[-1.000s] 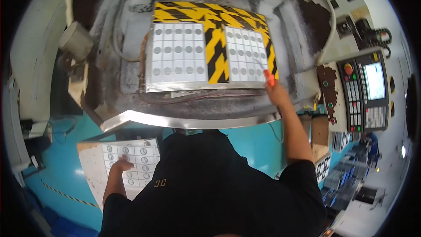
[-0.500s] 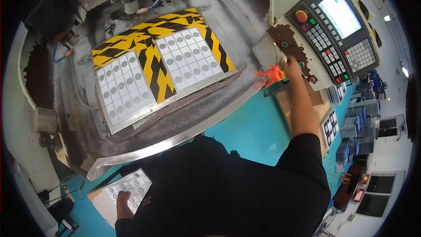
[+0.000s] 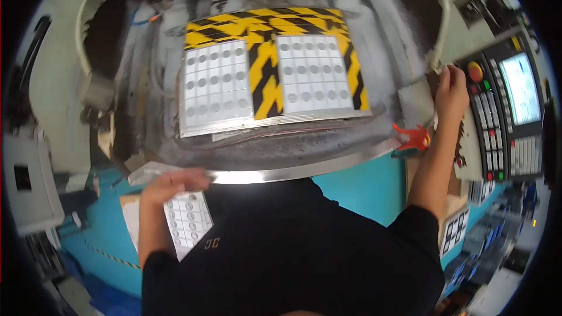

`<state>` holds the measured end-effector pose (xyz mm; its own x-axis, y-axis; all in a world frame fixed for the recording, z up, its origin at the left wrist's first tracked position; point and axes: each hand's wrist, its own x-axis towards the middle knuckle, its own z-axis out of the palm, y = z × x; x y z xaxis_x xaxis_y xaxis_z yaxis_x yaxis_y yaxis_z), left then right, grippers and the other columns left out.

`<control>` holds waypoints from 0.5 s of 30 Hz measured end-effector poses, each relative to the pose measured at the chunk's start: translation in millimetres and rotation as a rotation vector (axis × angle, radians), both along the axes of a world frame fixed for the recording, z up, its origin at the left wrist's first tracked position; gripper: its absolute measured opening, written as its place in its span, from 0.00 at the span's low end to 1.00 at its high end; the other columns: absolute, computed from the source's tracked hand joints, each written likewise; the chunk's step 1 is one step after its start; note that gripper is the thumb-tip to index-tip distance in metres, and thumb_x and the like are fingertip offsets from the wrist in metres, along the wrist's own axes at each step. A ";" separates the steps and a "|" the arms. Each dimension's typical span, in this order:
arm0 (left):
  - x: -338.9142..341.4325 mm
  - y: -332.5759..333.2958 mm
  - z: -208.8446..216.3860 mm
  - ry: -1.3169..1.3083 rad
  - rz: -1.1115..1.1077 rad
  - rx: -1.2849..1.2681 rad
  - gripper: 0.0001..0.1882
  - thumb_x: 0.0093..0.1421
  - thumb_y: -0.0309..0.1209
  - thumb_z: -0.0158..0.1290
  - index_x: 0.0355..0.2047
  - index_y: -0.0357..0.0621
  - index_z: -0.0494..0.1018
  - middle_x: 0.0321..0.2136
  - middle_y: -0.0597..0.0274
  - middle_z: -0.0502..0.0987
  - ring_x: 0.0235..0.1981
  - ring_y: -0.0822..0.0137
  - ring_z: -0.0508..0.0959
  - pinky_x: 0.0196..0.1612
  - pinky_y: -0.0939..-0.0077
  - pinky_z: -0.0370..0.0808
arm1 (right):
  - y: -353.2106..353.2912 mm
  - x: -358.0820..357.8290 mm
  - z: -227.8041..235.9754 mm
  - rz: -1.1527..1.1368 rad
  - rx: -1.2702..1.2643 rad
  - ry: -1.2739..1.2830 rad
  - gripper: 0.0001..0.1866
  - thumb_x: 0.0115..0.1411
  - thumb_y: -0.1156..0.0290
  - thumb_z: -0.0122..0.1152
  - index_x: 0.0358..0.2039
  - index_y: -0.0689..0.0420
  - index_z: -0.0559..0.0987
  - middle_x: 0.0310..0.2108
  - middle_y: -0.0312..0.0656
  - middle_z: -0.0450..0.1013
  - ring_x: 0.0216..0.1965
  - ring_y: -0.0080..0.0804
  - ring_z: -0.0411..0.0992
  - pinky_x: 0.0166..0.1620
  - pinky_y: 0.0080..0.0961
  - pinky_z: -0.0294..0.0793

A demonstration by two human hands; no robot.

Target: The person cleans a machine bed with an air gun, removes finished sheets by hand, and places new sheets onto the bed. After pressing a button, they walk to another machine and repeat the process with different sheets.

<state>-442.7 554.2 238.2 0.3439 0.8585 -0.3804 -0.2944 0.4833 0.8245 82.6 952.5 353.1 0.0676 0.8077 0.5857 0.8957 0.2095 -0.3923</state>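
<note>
While you lean toward the machine, a black-and-yellow striped board (image 3: 266,76) lies flat in front of you, inside a grey, wet-looking tray (image 3: 383,52). Two white sheets printed with rows of grey circles lie on the striped board: the left sheet (image 3: 218,86) and the right sheet (image 3: 316,80), side by side with a striped band between them.

Your left hand (image 3: 171,184) is off the near left corner of the striped board, blurred, its fingers pointing right; you cannot tell whether it grips anything. Below it in view, nearer you than the striped board, is a loose sheet (image 3: 190,222) with similar circles; contact between them cannot be told.

Your right hand (image 3: 451,89) is raised to the right of the striped board, beside a control panel (image 3: 499,118) with a lit screen and a red knob (image 3: 475,71). Its fingers are bunched closely upward; whether they pinch something is unclear.

An orange-red tool (image 3: 413,138) sits off the striped board's near right corner.
</note>
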 end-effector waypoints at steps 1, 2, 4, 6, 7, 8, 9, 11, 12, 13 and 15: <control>-5.2 27.2 11.5 -0.034 0.055 0.093 0.34 0.62 0.40 0.56 0.63 0.33 0.62 0.56 0.48 0.73 0.58 0.57 0.72 0.62 0.62 0.66 | -8.2 -15.6 -7.8 0.139 0.002 0.037 0.15 0.65 0.61 0.59 0.45 0.60 0.78 0.34 0.40 0.79 0.37 0.30 0.78 0.42 0.27 0.75; -14.2 50.2 13.4 0.060 0.135 0.041 0.34 0.62 0.40 0.56 0.63 0.34 0.62 0.55 0.47 0.73 0.56 0.57 0.74 0.61 0.63 0.67 | -21.4 -52.7 -15.7 0.327 -0.032 0.140 0.15 0.65 0.63 0.59 0.45 0.62 0.78 0.34 0.38 0.79 0.36 0.26 0.77 0.43 0.25 0.75; -36.2 105.8 -12.3 0.368 0.278 -0.093 0.34 0.60 0.42 0.58 0.62 0.40 0.64 0.55 0.54 0.74 0.54 0.61 0.74 0.55 0.66 0.71 | 0.0 -80.7 -75.4 0.555 -0.345 0.108 0.17 0.64 0.63 0.60 0.45 0.64 0.79 0.34 0.41 0.79 0.36 0.27 0.76 0.43 0.25 0.74; -88.1 138.8 -96.3 0.464 0.437 -0.321 0.26 0.58 0.37 0.57 0.56 0.43 0.70 0.47 0.62 0.75 0.44 0.64 0.75 0.47 0.67 0.73 | 46.7 -84.4 -164.4 0.406 -0.783 -0.135 0.27 0.58 0.52 0.62 0.44 0.66 0.78 0.37 0.55 0.79 0.41 0.49 0.77 0.45 0.35 0.74; -101.0 157.6 -120.4 0.589 0.444 -0.402 0.25 0.57 0.37 0.58 0.53 0.42 0.71 0.44 0.61 0.75 0.39 0.65 0.75 0.42 0.66 0.74 | 62.0 -68.3 -215.1 0.305 -0.905 -0.183 0.30 0.56 0.51 0.62 0.43 0.69 0.78 0.39 0.58 0.78 0.43 0.52 0.77 0.46 0.37 0.74; -107.6 173.3 -133.5 0.714 0.442 -0.480 0.24 0.55 0.37 0.59 0.51 0.42 0.72 0.40 0.60 0.75 0.35 0.65 0.75 0.37 0.65 0.75 | 70.1 -53.7 -252.8 0.191 -1.026 -0.228 0.33 0.55 0.49 0.63 0.43 0.72 0.77 0.40 0.61 0.77 0.45 0.55 0.76 0.47 0.40 0.74; -111.2 170.8 -144.3 0.710 0.461 -0.491 0.24 0.55 0.37 0.59 0.51 0.42 0.72 0.40 0.60 0.75 0.35 0.65 0.75 0.37 0.65 0.75 | 64.4 -53.4 -270.8 0.184 -1.038 -0.187 0.35 0.53 0.47 0.63 0.39 0.75 0.78 0.41 0.66 0.76 0.48 0.56 0.75 0.49 0.42 0.74; -111.5 167.9 -157.9 0.790 0.505 -0.516 0.21 0.53 0.36 0.60 0.44 0.37 0.75 0.31 0.56 0.76 0.26 0.65 0.74 0.27 0.65 0.73 | 55.8 -65.2 -275.6 0.149 -1.111 -0.122 0.34 0.52 0.46 0.63 0.35 0.73 0.80 0.38 0.65 0.77 0.46 0.57 0.76 0.47 0.42 0.75; -104.1 172.9 -151.7 0.787 0.495 -0.521 0.21 0.53 0.36 0.60 0.44 0.37 0.75 0.31 0.56 0.76 0.26 0.65 0.74 0.27 0.65 0.73 | 52.5 -62.3 -280.7 0.118 -1.083 -0.133 0.33 0.52 0.46 0.64 0.34 0.73 0.80 0.35 0.64 0.77 0.43 0.57 0.77 0.45 0.42 0.75; -98.4 178.4 -144.3 0.912 0.428 -0.495 0.19 0.52 0.35 0.60 0.41 0.35 0.76 0.26 0.57 0.75 0.22 0.65 0.73 0.24 0.66 0.71 | 51.0 -59.0 -285.2 0.086 -1.057 -0.144 0.33 0.51 0.47 0.64 0.32 0.73 0.80 0.32 0.63 0.78 0.40 0.57 0.78 0.43 0.43 0.75; -102.3 172.2 -144.1 1.033 0.374 -0.486 0.18 0.50 0.34 0.60 0.37 0.33 0.77 0.22 0.57 0.73 0.18 0.65 0.71 0.21 0.66 0.68 | 56.4 -60.3 -285.4 0.131 -1.078 -0.095 0.33 0.50 0.46 0.66 0.29 0.73 0.80 0.25 0.58 0.78 0.31 0.51 0.79 0.35 0.42 0.75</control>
<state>-545.0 726.3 94.0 -0.5545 0.5306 -0.6411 0.2103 0.8347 0.5089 22.3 1008.9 67.8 -0.0643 0.8973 -0.4368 0.9279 -0.1074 -0.3571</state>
